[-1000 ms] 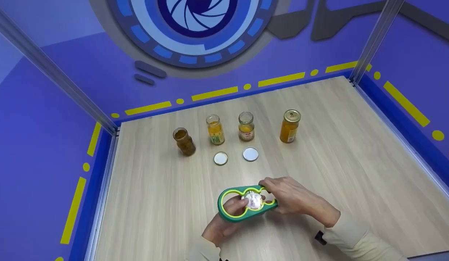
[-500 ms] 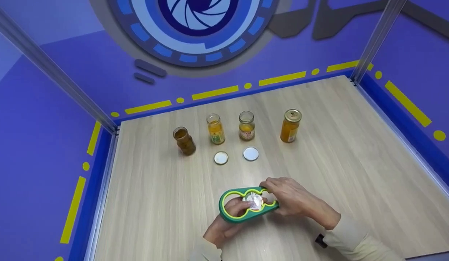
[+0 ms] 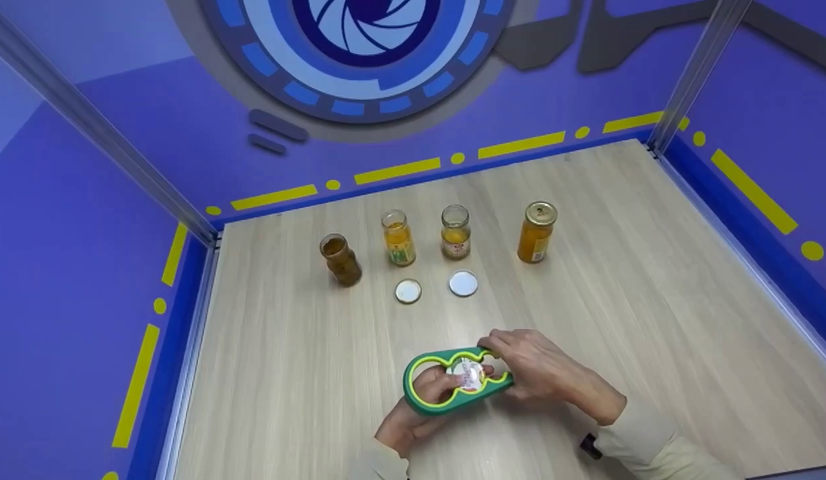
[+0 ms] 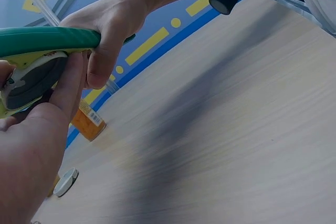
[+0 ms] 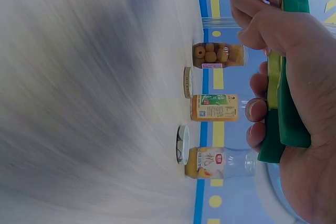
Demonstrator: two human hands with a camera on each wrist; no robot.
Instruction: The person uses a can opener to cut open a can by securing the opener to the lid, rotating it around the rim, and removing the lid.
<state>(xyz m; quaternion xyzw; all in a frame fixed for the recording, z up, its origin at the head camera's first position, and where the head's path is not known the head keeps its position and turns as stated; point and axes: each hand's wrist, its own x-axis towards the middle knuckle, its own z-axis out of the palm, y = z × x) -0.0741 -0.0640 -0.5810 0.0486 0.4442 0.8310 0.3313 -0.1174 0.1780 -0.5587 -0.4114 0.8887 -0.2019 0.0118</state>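
Note:
A green jar opener [image 3: 463, 401] with yellow-lined openings is held up over the table's near part. My right hand [image 3: 543, 367] grips its narrow end, fingers curled round the green edge [image 5: 286, 108]. Within the middle opening sits a round jar lid [image 3: 471, 377], its printed silvery top facing up. My left hand [image 3: 413, 410] pinches this lid from below, its thumb seen through the large opening and resting on the lid's top. In the left wrist view the dark underside of the lid [image 4: 34, 83] shows, with fingers against it.
Farther back stand an uncapped brown jar [image 3: 341, 261], two uncapped jars with yellow contents [image 3: 399, 245] [image 3: 455, 241], and a capped orange jar [image 3: 537, 233]. Two loose lids [image 3: 408, 291] [image 3: 463, 283] lie in front of the middle jars. Blue panels [image 3: 413, 147] border the table.
The left thumb has shifted slightly rightward over the lid, and the opener has sunk a little. Both hands keep their holds; jars and loose lids stay put.

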